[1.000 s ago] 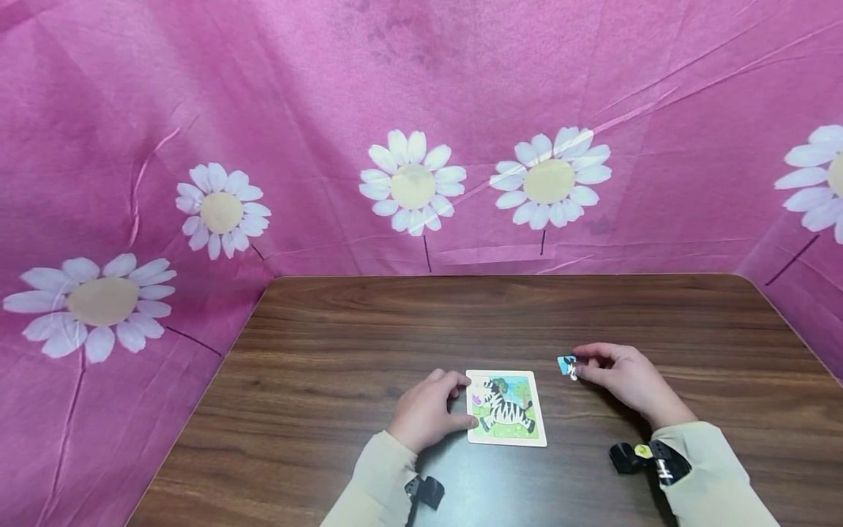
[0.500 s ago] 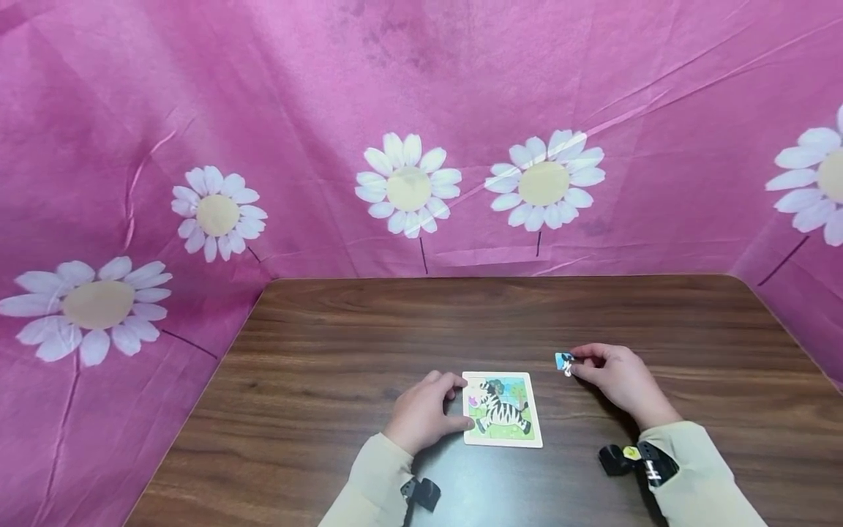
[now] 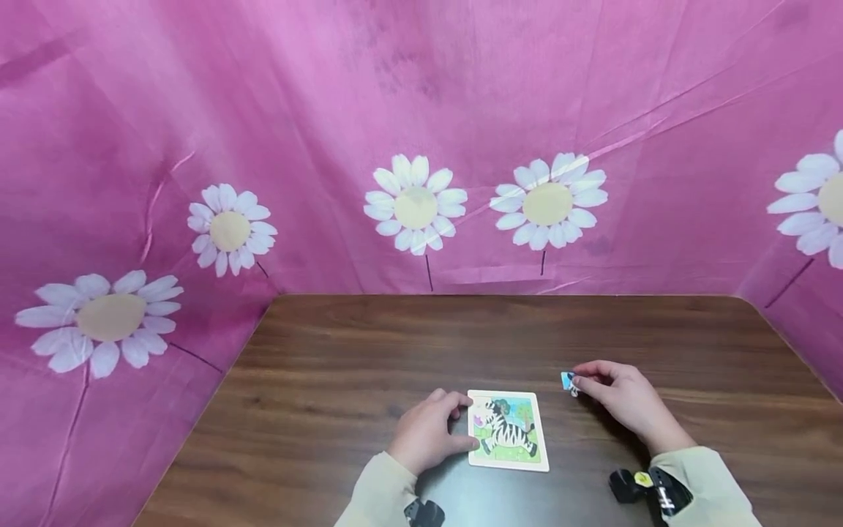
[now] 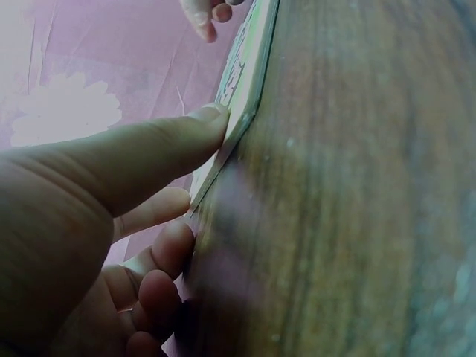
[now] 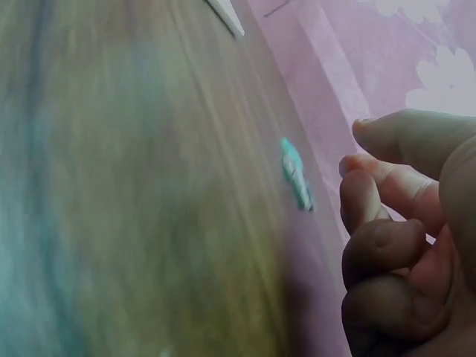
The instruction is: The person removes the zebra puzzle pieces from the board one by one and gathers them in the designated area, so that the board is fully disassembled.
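A zebra jigsaw puzzle (image 3: 506, 432) in a pale square frame lies flat on the brown table. My left hand (image 3: 428, 432) holds its left side, thumb on the near part of the frame and index finger at the far corner. The left wrist view shows the thumb on the frame's edge (image 4: 249, 97). To the right is a small blue, black and white puzzle piece (image 3: 568, 381); my right hand (image 3: 622, 395) is right beside it. From the right wrist, the piece (image 5: 296, 175) lies on the table, apart from the loosely curled fingers (image 5: 383, 245).
The wood-grain table (image 3: 395, 344) ends at a far edge against a pink cloth (image 3: 316, 146) printed with white daisies. A black wrist camera (image 3: 424, 514) sits on the left cuff, another (image 3: 628, 485) on the right.
The head view has tilted, so everything sits lower in the picture. The left hand stays on the puzzle frame. The right thumb now overlaps more of the small piece in the head view.
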